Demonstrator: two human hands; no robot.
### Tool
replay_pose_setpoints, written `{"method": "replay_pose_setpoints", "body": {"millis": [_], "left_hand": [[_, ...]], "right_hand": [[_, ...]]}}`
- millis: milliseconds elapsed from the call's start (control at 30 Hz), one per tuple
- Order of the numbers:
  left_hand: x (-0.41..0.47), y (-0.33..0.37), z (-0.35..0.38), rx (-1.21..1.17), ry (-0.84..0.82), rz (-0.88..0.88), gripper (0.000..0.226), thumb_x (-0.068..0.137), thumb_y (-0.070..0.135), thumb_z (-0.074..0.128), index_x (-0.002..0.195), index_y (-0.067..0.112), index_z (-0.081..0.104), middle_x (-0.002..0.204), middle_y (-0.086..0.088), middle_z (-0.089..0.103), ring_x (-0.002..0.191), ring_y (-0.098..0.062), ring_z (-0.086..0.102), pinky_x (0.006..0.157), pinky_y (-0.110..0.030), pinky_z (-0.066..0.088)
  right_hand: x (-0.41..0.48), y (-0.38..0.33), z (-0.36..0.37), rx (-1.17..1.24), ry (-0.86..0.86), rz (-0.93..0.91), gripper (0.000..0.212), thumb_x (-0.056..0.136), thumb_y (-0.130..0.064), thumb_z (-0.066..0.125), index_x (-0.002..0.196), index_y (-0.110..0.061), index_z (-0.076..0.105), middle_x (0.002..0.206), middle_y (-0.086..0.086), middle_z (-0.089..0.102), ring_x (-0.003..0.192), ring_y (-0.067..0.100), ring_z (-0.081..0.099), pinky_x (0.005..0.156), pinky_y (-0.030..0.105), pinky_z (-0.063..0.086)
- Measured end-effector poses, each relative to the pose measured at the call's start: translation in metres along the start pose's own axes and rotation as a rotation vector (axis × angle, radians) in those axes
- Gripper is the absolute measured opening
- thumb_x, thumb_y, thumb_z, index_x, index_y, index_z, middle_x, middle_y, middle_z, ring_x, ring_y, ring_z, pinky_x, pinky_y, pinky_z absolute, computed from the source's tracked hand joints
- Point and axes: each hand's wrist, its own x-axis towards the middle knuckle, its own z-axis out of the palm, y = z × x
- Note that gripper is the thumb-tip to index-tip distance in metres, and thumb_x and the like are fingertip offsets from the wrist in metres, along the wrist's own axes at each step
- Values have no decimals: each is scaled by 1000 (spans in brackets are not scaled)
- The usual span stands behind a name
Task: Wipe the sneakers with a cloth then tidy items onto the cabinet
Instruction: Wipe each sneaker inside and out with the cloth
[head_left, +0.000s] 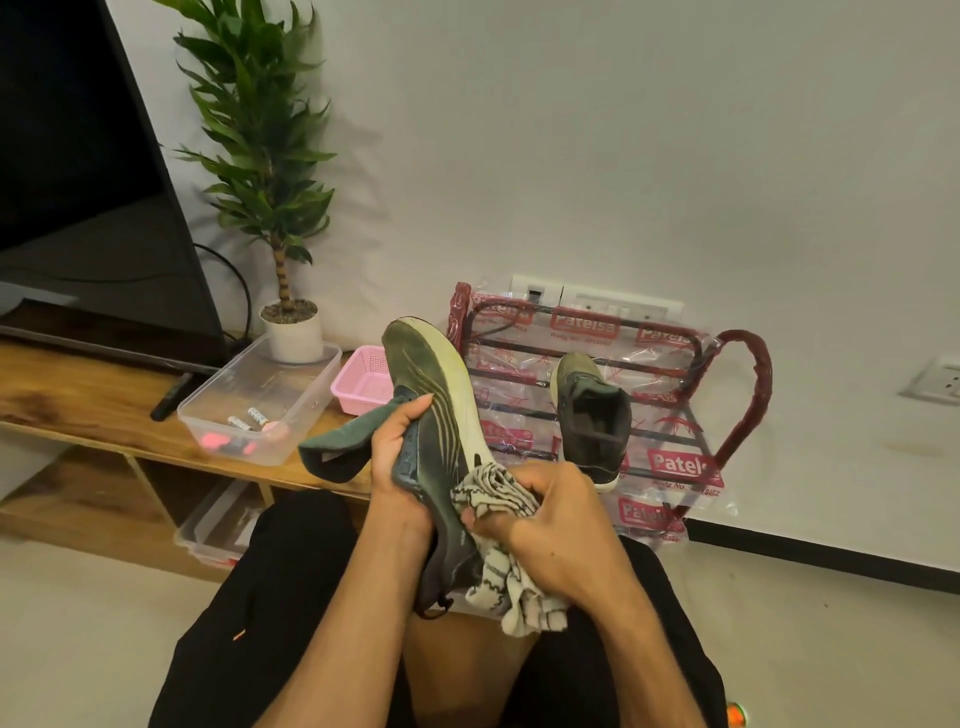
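The left hand (397, 457) is wrapped round the middle of the sneaker (441, 441), fingers curled over its dark side, tipping it up so the toe points away and the pale sole edge faces right, which looks like a way of offering that edge to the other hand. The right hand (545, 525) is bunched tight round a striped cloth (498, 551), pressing it against the heel end of the sole; the loose tail of the cloth hangs below onto the lap. A dark green rag (337, 447) sticks out past the left hand, and I cannot tell whether the fingers pinch it or it merely drapes there. The shoe is held over the knees, close in, likely for firm rubbing. The second sneaker (592, 421) waits upright on the red rack (737, 395), still in its plastic wrap, against the wall. On the wooden surface (78, 400) to the left sit a clear tub (244, 441) with small items, a pink basket (363, 384) and a potted plant (291, 327). By my reading the wiping is under way, with the tidying not yet begun.
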Motion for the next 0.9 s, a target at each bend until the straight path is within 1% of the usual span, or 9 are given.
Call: {"method": "replay_pose_setpoints", "body": {"millis": [67,167,333,400,467,567,733,800,900], "left_hand": [[-5,-1,6,6,1,-13,21,97,15,50,89,4,66,77,-10,70,61,-21,70,58,-29,60],[-14,-1,11,-6,-90,-95,24,86,20,62,103,5,70,97,-12,71,84,-25,69,87,-37,54],[-18,0,13,64,-227,-86,43,78,11,65,120,1,65,116,-16,65,103,-27,62,105,-40,41],[-22,-2,14,127,-319,-86,40,81,8,62,120,1,65,116,-15,68,103,-25,66,96,-36,53],[-23,-4,14,258,-392,-50,42,80,2,60,121,2,64,114,-15,71,102,-23,68,87,-31,58],[-27,-6,17,491,-438,-10,59,67,-9,65,123,8,64,116,-14,70,106,-24,65,89,-32,57],[-28,-5,10,838,-496,2,82,70,-7,57,131,47,52,119,2,71,105,-18,66,82,-36,54],[-27,-3,10,894,-470,31,80,78,-7,59,124,57,50,117,8,71,106,-20,65,78,-38,54],[-27,-6,9,806,-419,50,74,90,-10,54,134,48,46,120,5,70,108,-21,67,67,-36,56]], "right_hand": [[7,0,0,28,93,-34,17,75,-22,82,65,-16,70,73,-3,66,66,12,63,60,30,48],[19,1,4,170,219,-78,10,74,-17,82,69,-20,75,77,-3,68,71,10,64,65,27,49],[30,7,4,297,360,-78,9,75,-15,83,78,-22,78,81,-8,69,77,9,67,71,30,54],[34,11,4,303,401,-71,9,76,-15,83,76,-21,77,79,-6,67,74,10,65,69,30,53],[37,13,3,294,427,-66,10,76,-13,82,73,-21,75,77,-5,65,70,8,63,64,28,50],[40,13,0,294,475,-66,11,76,-13,81,74,-22,76,79,-5,66,69,5,63,64,29,51],[43,15,-9,282,497,-45,9,76,-17,83,83,-18,78,87,-3,68,81,12,67,75,37,57],[44,11,-12,297,479,-49,10,76,-18,83,85,-19,78,89,-4,70,82,12,69,75,35,58],[44,6,-21,262,482,-28,8,78,-23,82,83,-22,76,88,-3,70,77,12,68,65,29,53]]}}
